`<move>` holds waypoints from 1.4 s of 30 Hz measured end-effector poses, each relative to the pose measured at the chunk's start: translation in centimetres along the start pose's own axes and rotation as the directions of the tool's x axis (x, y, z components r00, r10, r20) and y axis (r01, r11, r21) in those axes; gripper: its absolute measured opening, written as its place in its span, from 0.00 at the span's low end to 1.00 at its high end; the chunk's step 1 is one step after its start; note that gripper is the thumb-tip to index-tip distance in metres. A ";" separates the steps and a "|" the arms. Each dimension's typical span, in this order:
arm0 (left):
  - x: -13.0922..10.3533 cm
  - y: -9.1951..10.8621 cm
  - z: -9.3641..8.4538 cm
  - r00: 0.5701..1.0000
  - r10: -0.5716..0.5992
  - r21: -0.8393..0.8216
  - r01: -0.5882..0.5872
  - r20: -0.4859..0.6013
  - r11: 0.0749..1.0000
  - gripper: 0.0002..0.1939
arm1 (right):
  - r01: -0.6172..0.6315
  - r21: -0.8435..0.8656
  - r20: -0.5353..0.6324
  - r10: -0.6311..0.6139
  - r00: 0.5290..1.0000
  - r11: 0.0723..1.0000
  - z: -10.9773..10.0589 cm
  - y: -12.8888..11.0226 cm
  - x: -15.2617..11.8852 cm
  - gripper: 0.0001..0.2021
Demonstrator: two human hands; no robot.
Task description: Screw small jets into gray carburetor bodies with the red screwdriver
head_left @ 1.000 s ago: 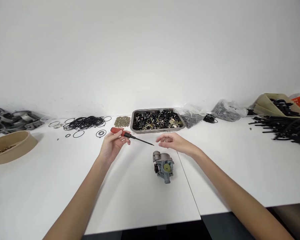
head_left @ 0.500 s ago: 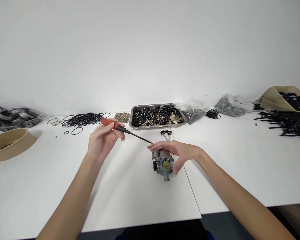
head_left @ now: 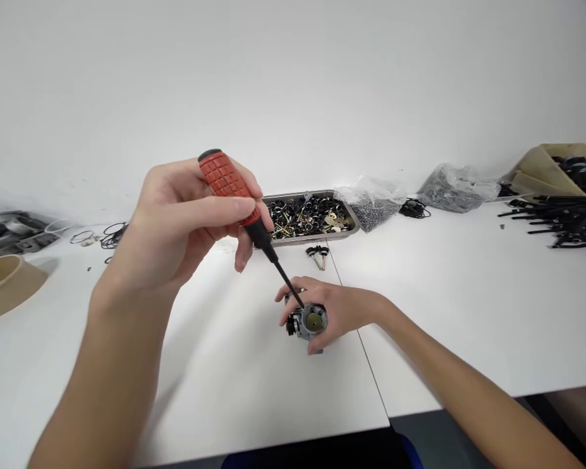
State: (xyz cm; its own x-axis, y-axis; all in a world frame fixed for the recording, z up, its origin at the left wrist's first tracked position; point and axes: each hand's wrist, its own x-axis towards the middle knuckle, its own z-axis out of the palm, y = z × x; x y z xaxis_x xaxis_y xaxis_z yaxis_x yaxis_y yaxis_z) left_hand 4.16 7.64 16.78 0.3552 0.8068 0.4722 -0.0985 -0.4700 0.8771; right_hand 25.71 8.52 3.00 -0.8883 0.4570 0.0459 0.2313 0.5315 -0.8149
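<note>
L hand (head_left: 170, 225)'s gripping the screwdriver (head_left: 224, 179), R hand (head_left: 342, 306)'s clasping the metal part (head_left: 314, 322) nr side of the tray (head_left: 317, 240), and keeping both steady is prob. key vs. slips.

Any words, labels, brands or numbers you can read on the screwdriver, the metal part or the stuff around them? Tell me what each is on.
None readable.
Red-handled screwdriver: no legible marking.
Metal part: partly covered; any marking is too small to read.
Tray and clear bag: no legible text.
</note>
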 end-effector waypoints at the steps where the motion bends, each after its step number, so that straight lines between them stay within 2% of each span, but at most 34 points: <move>1: -0.3 0.1 0.4 0.999 0.030 0.023 -0.030 -0.017 0.999 0.03 | 0.001 -0.002 -0.004 -0.001 1.000 1.000 0.0 0.0 0.0 0.22; 4: -1.1 0.0 1.3 0.998 0.059 0.061 -0.058 -0.007 0.996 0.03 | 0.002 0.011 -0.001 -0.002 1.000 1.000 0.0 0.1 -0.1 0.22; 11: -1.7 -1.2 1.9 0.995 -0.062 0.083 0.055 0.083 0.995 0.04 | 0.037 0.026 -0.014 -0.037 0.999 0.999 0.1 0.5 -0.1 0.21; 16: -1.7 -1.7 2.4 0.983 -0.153 0.094 0.144 0.105 0.985 0.03 | -0.008 0.031 -0.011 0.009 1.000 0.999 0.2 0.4 -0.1 0.21; 32: -1.4 -2.3 2.9 0.972 -0.199 0.090 0.189 0.128 0.978 0.03 | 0.006 -0.003 -0.015 -0.006 1.000 1.000 0.0 0.2 0.0 0.21; 42: -1.6 -1.9 3.3 0.966 -0.197 0.115 0.179 0.166 0.977 0.02 | -0.013 0.019 0.003 0.013 1.000 1.000 -0.1 0.0 0.1 0.20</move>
State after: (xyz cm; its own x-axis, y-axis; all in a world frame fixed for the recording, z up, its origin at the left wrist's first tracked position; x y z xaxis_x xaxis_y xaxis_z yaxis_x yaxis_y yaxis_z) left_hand 6.83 6.07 14.10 0.5168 0.8127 0.2694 0.0742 -0.3560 0.9316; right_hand 25.70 8.65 3.11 -0.8862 0.4621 0.0338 0.2353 0.5118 -0.8263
